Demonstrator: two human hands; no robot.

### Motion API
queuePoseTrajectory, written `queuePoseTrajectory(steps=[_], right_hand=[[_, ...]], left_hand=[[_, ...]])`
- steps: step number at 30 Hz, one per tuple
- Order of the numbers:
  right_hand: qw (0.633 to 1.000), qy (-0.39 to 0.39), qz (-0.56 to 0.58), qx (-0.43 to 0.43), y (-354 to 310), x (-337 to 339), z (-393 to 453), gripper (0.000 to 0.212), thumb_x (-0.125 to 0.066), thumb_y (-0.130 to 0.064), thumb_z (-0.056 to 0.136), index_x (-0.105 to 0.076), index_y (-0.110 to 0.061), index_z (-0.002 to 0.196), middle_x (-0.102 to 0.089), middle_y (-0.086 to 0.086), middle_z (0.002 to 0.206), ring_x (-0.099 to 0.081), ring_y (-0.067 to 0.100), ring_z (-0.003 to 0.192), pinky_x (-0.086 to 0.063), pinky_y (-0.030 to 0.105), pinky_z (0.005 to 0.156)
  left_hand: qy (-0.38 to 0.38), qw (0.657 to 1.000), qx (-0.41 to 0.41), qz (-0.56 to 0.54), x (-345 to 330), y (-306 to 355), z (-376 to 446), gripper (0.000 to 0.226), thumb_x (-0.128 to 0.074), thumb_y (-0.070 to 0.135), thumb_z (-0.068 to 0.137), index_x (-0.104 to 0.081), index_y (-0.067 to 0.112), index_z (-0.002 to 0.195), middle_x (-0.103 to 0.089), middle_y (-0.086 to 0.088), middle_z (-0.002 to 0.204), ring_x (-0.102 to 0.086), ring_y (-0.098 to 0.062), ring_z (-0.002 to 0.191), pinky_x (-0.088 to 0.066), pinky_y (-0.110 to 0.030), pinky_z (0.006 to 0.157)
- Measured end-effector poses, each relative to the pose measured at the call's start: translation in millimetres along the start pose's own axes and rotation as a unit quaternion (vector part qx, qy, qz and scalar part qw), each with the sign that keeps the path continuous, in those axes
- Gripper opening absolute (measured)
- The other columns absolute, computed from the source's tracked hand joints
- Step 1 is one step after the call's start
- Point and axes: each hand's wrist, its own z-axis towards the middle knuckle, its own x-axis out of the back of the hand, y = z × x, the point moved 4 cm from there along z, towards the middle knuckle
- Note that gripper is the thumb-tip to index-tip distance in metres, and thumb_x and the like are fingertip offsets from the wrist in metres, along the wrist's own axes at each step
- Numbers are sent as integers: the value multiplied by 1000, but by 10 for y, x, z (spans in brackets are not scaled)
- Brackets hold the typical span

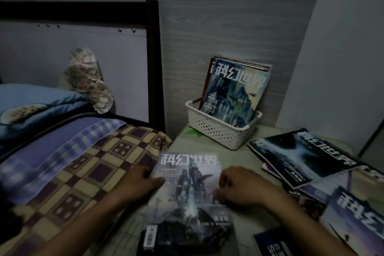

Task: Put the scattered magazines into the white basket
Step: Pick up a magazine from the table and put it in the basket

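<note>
Magazine flat on tabletop, near edge, beside bed. Left hand grip clamps its left edge, right hand grip pinches right edge. White basket behind holds upright magazines; scattered pile right.

The room was dim. A wall with grey wood-grain paper ran behind everything, meeting a plain pale wall at the right. At the left stood a bed with a dark headboard frame around a pale panel studded with small fasteners. On it lay a blue pillow, a blue-striped cloth and a yellow-and-purple checked cover. Beside the bed was a pale desk.
</note>
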Motion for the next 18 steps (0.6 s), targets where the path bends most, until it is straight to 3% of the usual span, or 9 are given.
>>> queuePoseTrajectory(steps=[4,6,9,11,13,15,18], right_hand=[[999,42,30,-14,123,-305,-116,57,-65,-60,75,-53,-30,121,-56,-6,103,-57,17,97,-42,30,71],[997,61,36,-14,103,-326,-158,60,-65,-58,75,-52,-29,126,-60,-4,116,-57,19,106,-45,30,79],[997,68,39,-15,61,-347,-240,56,-64,-56,75,-56,-27,122,-60,-1,127,-57,21,111,-46,31,83],[999,43,33,3,36,-419,-272,45,-62,-57,75,-55,-29,110,-61,2,123,-58,23,108,-42,31,74],[999,24,43,8,31,-478,-290,45,-59,-60,77,-51,-32,111,-59,3,123,-56,23,109,-37,31,72],[997,27,67,8,59,-490,-288,55,-59,-62,77,-49,-33,122,-57,0,129,-55,22,114,-38,30,74],[989,55,137,4,48,-473,-307,73,-69,-57,70,-43,-36,134,-53,-5,138,-54,17,119,-45,29,88]], left_hand=[[27,996,-47,74,-221,152,-196,44,-67,50,79,-55,36,119,-55,13,115,-54,-4,98,-47,-26,78],[-10,996,-60,67,-367,269,-272,62,-69,56,69,-49,36,125,-50,12,119,-53,-12,110,-50,-31,86],[12,980,30,-195,-340,357,-253,69,-80,23,75,-44,33,132,-59,11,110,-69,-15,89,-60,-32,62],[78,951,59,-292,-202,355,-192,71,-79,9,76,-43,27,135,-60,1,115,-65,-15,85,-56,-33,61],[90,926,91,-356,-79,276,-129,69,-79,7,76,-47,19,136,-61,-9,120,-63,-25,94,-55,-39,75],[29,901,120,-416,-49,278,-147,54,-76,7,78,-55,11,127,-70,-18,112,-69,-37,96,-57,-49,81],[-45,933,75,-350,-126,429,-310,28,-63,5,88,-64,21,111,-79,-3,85,-76,-24,74,-59,-38,58]])
